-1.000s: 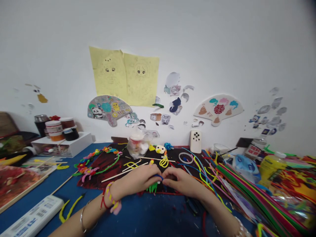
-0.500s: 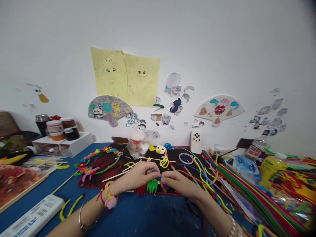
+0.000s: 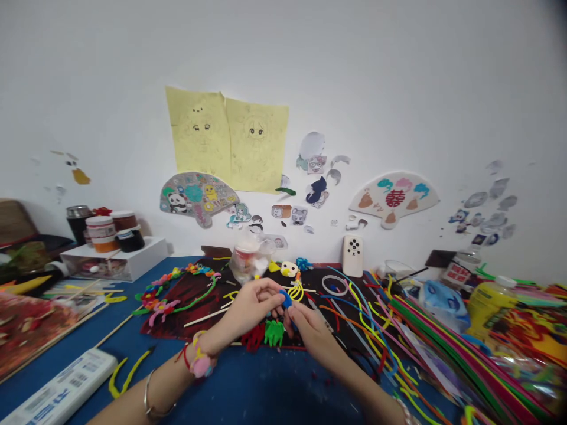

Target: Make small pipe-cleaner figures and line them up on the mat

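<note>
Between the fingertips of both hands is a small, bent blue pipe cleaner (image 3: pixel 286 298); its far end is hidden by the fingers. My left hand (image 3: pixel 254 304) pinches it from the left, wrist wearing a yellow and pink fuzzy bracelet (image 3: pixel 202 360). From the right, my right hand (image 3: pixel 312 327) grips it with thumb and fingers. Just below the hands lie a green pipe cleaner piece (image 3: pixel 274 333) with curled strands and a dark red one (image 3: pixel 253 337). Behind the fingers are yellow loops (image 3: pixel 296 290) beside a pale yellow figure (image 3: pixel 289 268).
Long loose pipe cleaners (image 3: pixel 367 316) and a thick bundle (image 3: pixel 460 348) spread over the right side. A colourful garland (image 3: pixel 162 295) and a white box (image 3: pixel 62 386) lie left. At the back stand a plastic-wrapped jar (image 3: pixel 248 260) and a white phone (image 3: pixel 353 257) against the wall.
Both hands have risen slightly and turned, bringing the fingertips closer together. More of the blue pipe cleaner shows now, tilted up between them. The right forearm has swung inward a little.
</note>
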{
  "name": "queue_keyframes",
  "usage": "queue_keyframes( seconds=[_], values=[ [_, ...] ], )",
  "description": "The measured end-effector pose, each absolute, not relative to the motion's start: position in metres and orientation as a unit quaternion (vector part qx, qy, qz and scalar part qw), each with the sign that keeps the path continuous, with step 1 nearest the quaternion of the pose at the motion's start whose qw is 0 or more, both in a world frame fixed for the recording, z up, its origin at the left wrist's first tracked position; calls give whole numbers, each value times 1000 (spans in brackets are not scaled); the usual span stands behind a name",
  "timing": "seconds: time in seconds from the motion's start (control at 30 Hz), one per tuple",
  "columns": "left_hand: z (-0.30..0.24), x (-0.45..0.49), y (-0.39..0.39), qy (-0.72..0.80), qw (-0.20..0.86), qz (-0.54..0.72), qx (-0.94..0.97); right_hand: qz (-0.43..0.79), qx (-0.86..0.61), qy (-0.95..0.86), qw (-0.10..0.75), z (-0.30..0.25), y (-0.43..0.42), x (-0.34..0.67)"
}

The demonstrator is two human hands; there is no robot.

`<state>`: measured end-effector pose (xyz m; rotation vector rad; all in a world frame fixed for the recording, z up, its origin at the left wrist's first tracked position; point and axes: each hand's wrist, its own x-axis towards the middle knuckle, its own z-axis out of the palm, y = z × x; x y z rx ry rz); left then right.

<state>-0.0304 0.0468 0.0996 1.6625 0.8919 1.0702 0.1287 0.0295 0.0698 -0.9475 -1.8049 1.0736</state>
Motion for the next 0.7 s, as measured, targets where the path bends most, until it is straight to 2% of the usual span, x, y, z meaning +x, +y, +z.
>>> queue_keyframes(
  seconds=[0.07, 0.13, 0.23, 0.3, 0.4, 0.57, 0.63, 0.7],
  values=[
    [98, -31, 43, 386, 381, 434, 719, 431, -376, -714, 403, 68, 28, 127],
    [93, -32, 40, 395, 235, 427, 779, 443, -377, -709, 398, 66, 27, 125],
    [82, -35, 37, 336, 12, 384, 860, 456, -376, -707, 389, 64, 27, 124],
    [77, -37, 37, 292, -62, 352, 887, 459, -371, -712, 382, 62, 29, 125],
    [79, -36, 41, 318, -33, 372, 871, 443, -375, -715, 391, 61, 34, 128],
    [95, -31, 44, 396, 170, 402, 808, 388, -399, -717, 419, 61, 34, 128],
    [95, -30, 43, 398, 184, 390, 810, 386, -405, -718, 414, 62, 32, 127],
    [90, -29, 42, 392, 129, 388, 824, 381, -406, -719, 415, 63, 30, 126]
  ],
)
